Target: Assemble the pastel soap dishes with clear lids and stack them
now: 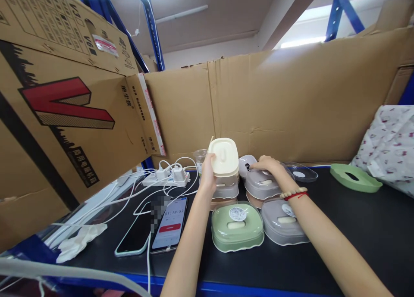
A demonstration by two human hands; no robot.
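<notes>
My left hand (207,173) grips a cream plastic lid (224,156) by its left edge, held tilted above a short stack of lidded boxes (225,191). My right hand (268,164) rests with fingers bent on the top of a grey lidded box (262,184), near a pale grey box (247,162) behind it. In front lie a green lidded box (237,226) with a round sticker and another grey lidded box (282,222). A red cord and bead bracelet (293,195) circles my right wrist.
Two phones (155,225) lie left of my arm, cables running to a white power strip (166,175). A clear lid (299,172) and a green lid (355,178) sit to the right, before a patterned cloth bag (390,148). Cardboard walls (274,103) enclose the black table (355,228). White gloves (79,242) lie front left.
</notes>
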